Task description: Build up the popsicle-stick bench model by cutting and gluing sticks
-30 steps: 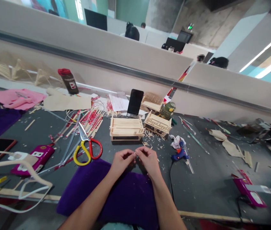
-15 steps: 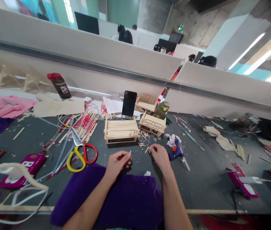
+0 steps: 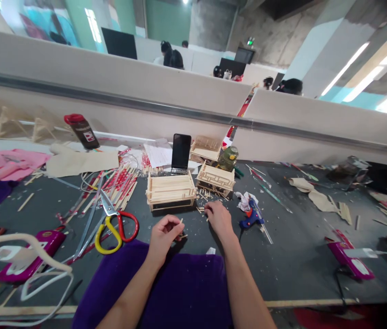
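Observation:
My left hand [image 3: 163, 235] is curled over the purple cloth [image 3: 176, 283], its fingers pinched on a short wooden stick [image 3: 180, 222]. Further forward, my right hand [image 3: 216, 218] rests on the dark table, fingertips down among loose stick pieces [image 3: 203, 210] just in front of the model. A box-shaped stick model [image 3: 170, 190] stands just beyond both hands, with a second latticed stick model [image 3: 215, 178] to its right. What the right fingers grip, if anything, is hidden.
Red and yellow scissors [image 3: 114, 221] lie left of my hands, a blue glue gun [image 3: 250, 217] to the right. A phone [image 3: 181, 152] stands behind the models, beside a green bottle [image 3: 228, 158]. Red-wrapped sticks [image 3: 121, 180], a magenta power strip [image 3: 25, 256] and white cables lie left.
My hands have parted: the right hand reached forward to the scraps before the model, while the left stayed back holding the short stick. The view shifted slightly.

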A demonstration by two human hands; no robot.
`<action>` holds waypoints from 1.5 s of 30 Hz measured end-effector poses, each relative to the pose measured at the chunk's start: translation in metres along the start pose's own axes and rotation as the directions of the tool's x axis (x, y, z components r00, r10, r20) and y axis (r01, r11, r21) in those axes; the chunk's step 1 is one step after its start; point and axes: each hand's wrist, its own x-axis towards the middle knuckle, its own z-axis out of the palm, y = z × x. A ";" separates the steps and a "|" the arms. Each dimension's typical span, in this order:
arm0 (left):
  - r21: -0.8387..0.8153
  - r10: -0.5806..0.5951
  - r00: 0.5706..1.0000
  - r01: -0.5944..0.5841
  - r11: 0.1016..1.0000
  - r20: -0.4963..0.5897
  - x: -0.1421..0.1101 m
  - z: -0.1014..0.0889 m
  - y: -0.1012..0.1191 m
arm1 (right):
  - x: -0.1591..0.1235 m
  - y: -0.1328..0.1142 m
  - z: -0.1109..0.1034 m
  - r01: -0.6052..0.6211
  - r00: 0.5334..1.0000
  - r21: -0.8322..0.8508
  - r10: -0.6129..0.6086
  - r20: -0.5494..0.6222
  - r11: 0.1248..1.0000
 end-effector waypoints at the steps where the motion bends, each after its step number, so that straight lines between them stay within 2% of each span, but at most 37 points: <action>1: -0.013 -0.019 1.000 0.019 1.000 0.003 0.000 0.000 0.000 | 0.001 -0.001 0.002 0.001 1.000 -0.004 -0.001 0.005 1.000; 10: -0.088 -0.162 0.985 0.167 0.982 0.066 0.000 0.003 0.003 | 0.003 0.005 0.010 -0.009 1.000 0.019 0.008 0.006 1.000; 15: -0.139 -0.195 0.976 0.207 0.968 0.092 0.001 0.001 0.001 | -0.002 0.005 -0.003 0.043 0.999 0.090 -0.045 0.023 0.995; 17: -0.152 -0.210 0.972 0.224 0.963 0.101 0.002 0.000 0.000 | -0.009 0.000 -0.014 0.110 0.991 0.172 -0.121 0.056 0.979; 18: -0.158 -0.218 0.970 0.233 0.960 0.106 0.002 0.000 0.000 | -0.014 -0.003 -0.019 0.159 0.980 0.244 -0.183 0.077 0.956; 20: -0.167 -0.230 0.966 0.248 0.954 0.121 0.002 0.000 0.000 | -0.022 -0.013 -0.028 0.254 0.937 0.493 -0.338 0.088 0.832; 22: -0.166 -0.239 0.960 0.262 0.951 0.145 0.002 0.001 0.000 | -0.027 -0.023 -0.032 0.284 0.906 0.639 -0.419 0.066 0.715; 23: -0.162 -0.243 0.957 0.268 0.950 0.160 0.001 0.002 0.001 | -0.029 -0.027 -0.033 0.279 0.901 0.673 -0.429 0.063 0.685; 29: -0.150 -0.257 0.944 0.290 0.945 0.208 -0.001 0.002 0.001 | -0.025 -0.033 -0.019 0.146 0.919 0.746 -0.368 0.141 0.650; 32: -0.123 -0.262 0.935 0.297 0.947 0.238 -0.001 0.002 0.000 | -0.023 -0.032 -0.013 0.128 0.929 0.760 -0.345 0.133 0.637; 38: -0.086 -0.276 0.920 0.310 0.947 0.278 -0.001 0.001 -0.004 | -0.027 -0.039 -0.011 0.082 0.916 0.789 -0.358 0.182 0.609; 45: -0.122 -0.229 0.936 0.269 0.956 0.268 0.000 0.001 0.000 | -0.028 -0.040 -0.007 -0.031 0.953 0.883 -0.252 0.167 0.467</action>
